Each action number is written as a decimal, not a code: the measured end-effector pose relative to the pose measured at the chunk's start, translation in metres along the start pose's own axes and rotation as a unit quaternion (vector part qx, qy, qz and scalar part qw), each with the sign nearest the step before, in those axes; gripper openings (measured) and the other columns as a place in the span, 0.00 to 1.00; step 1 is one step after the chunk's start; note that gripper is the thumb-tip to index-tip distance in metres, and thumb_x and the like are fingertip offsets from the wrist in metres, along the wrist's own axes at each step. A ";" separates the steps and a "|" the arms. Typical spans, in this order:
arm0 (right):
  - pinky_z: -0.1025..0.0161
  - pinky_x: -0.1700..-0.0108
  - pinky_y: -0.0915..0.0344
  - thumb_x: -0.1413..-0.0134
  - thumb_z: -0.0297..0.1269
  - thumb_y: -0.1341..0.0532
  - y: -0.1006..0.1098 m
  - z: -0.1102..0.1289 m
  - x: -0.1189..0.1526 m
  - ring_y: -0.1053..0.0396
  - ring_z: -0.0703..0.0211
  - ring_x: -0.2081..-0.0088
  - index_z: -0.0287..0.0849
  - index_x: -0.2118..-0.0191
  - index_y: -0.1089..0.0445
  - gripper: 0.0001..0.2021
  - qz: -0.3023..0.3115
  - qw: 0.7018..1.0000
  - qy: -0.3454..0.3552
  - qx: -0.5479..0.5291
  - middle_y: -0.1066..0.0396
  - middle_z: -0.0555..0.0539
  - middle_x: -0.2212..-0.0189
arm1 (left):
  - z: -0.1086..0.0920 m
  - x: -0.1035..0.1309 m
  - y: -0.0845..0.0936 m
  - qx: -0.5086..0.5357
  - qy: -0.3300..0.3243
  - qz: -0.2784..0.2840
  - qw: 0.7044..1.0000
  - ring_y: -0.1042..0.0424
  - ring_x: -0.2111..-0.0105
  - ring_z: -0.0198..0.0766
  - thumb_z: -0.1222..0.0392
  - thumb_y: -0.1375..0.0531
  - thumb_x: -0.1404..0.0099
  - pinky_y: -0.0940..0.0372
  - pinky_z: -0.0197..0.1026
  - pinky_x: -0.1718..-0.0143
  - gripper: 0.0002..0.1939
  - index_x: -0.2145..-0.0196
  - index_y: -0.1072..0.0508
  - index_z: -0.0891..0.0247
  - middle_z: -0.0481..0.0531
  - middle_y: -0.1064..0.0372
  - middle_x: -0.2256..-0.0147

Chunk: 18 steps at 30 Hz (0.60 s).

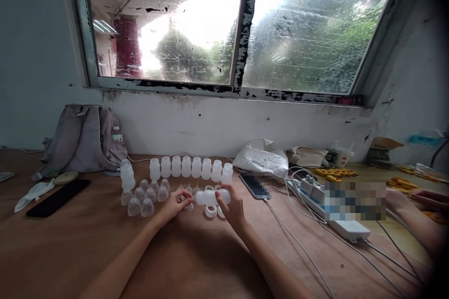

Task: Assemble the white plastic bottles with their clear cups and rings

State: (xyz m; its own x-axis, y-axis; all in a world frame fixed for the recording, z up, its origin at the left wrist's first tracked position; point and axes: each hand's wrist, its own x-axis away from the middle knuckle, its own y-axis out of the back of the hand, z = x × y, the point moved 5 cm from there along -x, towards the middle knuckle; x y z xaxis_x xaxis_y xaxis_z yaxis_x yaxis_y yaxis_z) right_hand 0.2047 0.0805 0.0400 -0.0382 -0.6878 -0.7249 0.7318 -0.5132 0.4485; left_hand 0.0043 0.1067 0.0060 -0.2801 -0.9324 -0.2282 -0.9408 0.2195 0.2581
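Note:
My right hand (pixel 231 208) is closed around a frosted white baby bottle (pixel 210 197), tipped on its side with its narrow end to the left. Close to that end, my left hand (pixel 175 204) has its fingers pinched together; whatever they hold is too small to make out. Clear bottle nipples (pixel 188 206) stand on the table around the left fingertips. White collar rings (pixel 211 211) lie below and behind the held bottle, partly covered by the right hand. To the left, several clear dome caps (pixel 147 207) stand grouped.
Frosted bottles (pixel 186 167) form a row behind the hands, with a taller bottle (pixel 127 176) at its left. A backpack (pixel 86 138) leans on the wall. Rightward are a phone (pixel 254 185), a power strip (pixel 345 228) with cables, and another person's hand (pixel 398 201).

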 end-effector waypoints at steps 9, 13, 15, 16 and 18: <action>0.67 0.71 0.40 0.51 0.45 0.48 0.001 0.005 -0.001 0.34 0.60 0.73 0.41 0.67 0.37 0.12 0.007 0.999 -0.025 -0.026 0.31 0.48 0.74 | -0.013 0.006 0.000 -0.088 -0.070 -0.076 0.991 0.46 0.80 0.30 0.50 0.51 0.42 0.50 0.33 0.78 0.18 0.82 0.39 0.65 0.45 0.45 0.82; 0.67 0.73 0.41 0.51 0.46 0.48 0.001 0.003 -0.002 0.34 0.60 0.74 0.41 0.68 0.36 0.13 0.017 0.997 -0.055 -0.053 0.31 0.48 0.75 | -0.011 0.007 -0.004 -0.062 -0.054 -0.096 0.992 0.48 0.83 0.29 0.49 0.55 0.40 0.50 0.34 0.79 0.22 0.87 0.45 0.64 0.44 0.51 0.86; 0.68 0.75 0.42 0.51 0.47 0.48 0.000 0.000 -0.003 0.34 0.60 0.75 0.41 0.69 0.35 0.14 0.028 0.994 -0.080 -0.074 0.31 0.49 0.77 | -0.011 0.009 -0.004 -0.070 -0.048 -0.099 0.991 0.47 0.83 0.30 0.49 0.57 0.39 0.49 0.34 0.78 0.24 0.88 0.45 0.64 0.44 0.51 0.87; 0.68 0.76 0.42 0.51 0.47 0.48 0.000 -0.002 -0.003 0.34 0.60 0.76 0.41 0.69 0.35 0.14 0.031 0.992 -0.093 -0.084 0.31 0.49 0.78 | -0.012 0.009 -0.003 -0.084 -0.053 -0.100 0.990 0.46 0.83 0.30 0.49 0.57 0.39 0.49 0.34 0.78 0.25 0.87 0.43 0.64 0.45 0.49 0.87; 0.68 0.77 0.42 0.52 0.48 0.48 0.001 -0.006 -0.004 0.34 0.60 0.76 0.41 0.70 0.34 0.15 0.015 0.987 -0.117 -0.105 0.32 0.50 0.81 | -0.017 0.012 -0.001 -0.117 -0.077 -0.106 0.984 0.44 0.82 0.30 0.49 0.54 0.40 0.47 0.34 0.78 0.21 0.81 0.36 0.65 0.46 0.43 0.83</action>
State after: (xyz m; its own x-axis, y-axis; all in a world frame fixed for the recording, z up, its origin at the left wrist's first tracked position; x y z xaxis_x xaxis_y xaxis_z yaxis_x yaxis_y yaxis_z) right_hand 0.2093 0.0857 0.0397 -0.1520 -0.8136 -0.5612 0.8588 -0.3897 0.3325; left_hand 0.0054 0.0908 0.0188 -0.1253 -0.8916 -0.4350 -0.9163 -0.0641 0.3954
